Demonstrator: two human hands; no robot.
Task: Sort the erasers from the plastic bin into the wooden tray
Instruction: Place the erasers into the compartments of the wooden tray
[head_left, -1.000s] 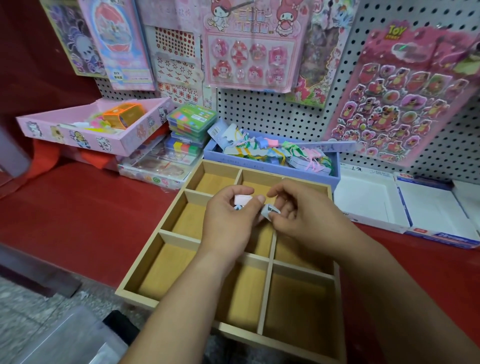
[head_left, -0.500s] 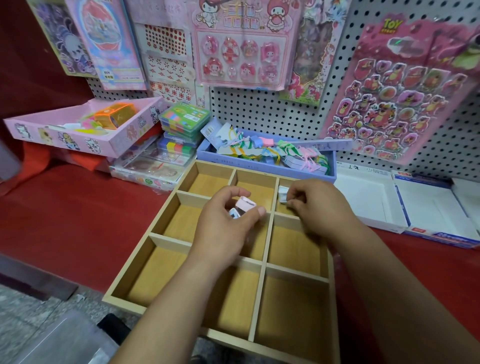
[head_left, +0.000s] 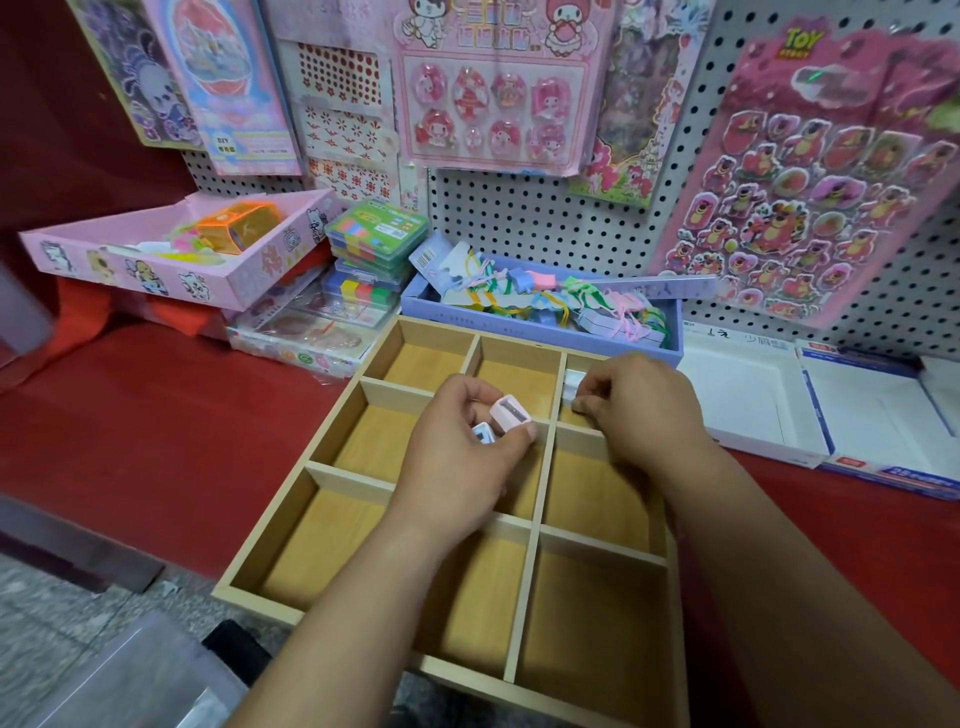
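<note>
Erasers (head_left: 511, 415), three in sight from the head view, all held over the far half of the tray (head_left: 436, 326). Pink one (head_left: 506, 408), boxy with a dark slot in its upper face, pinched between thumb and fingers of the left hand (head_left: 462, 467) above the centre cell. Smaller blue-and-white one (head_left: 482, 433) tucked into the same grip, touching the pink at its 7 o'clock. White one (head_left: 574, 383), mostly hidden, pinched at the fingertips of the right hand (head_left: 644, 410), low in the cell at the tray's 1 o'clock corner; cannot tell whether already touching the cell floor. Both hands curled, each gripping its load, neither slack. Probably light, stiff little blocks, rubbery and grippy if bare, slicker if sleeved in plastic; hardly fragile, so safe to let fall from just above the wood. Best taken across two opposite flat faces with thumb and forefinger, one at a time. Risky to keep two in one palm: easy to lose the smaller while freeing the larger. Clear bin (head_left: 119, 680), seemingly the source, blurred at the frame's 7 o'clock, contents unreadable. Past the tray at 12 o'clock, a lilac box (head_left: 670, 348) of coloured strings, touching or nearly touching the tray's back rim. Pegboard (head_left: 519, 223) with sticker sheets behind. Pink box (head_left: 156, 275) at 10 o'clock, white boxes (head_left: 743, 405) at 3 o'clock.
</note>
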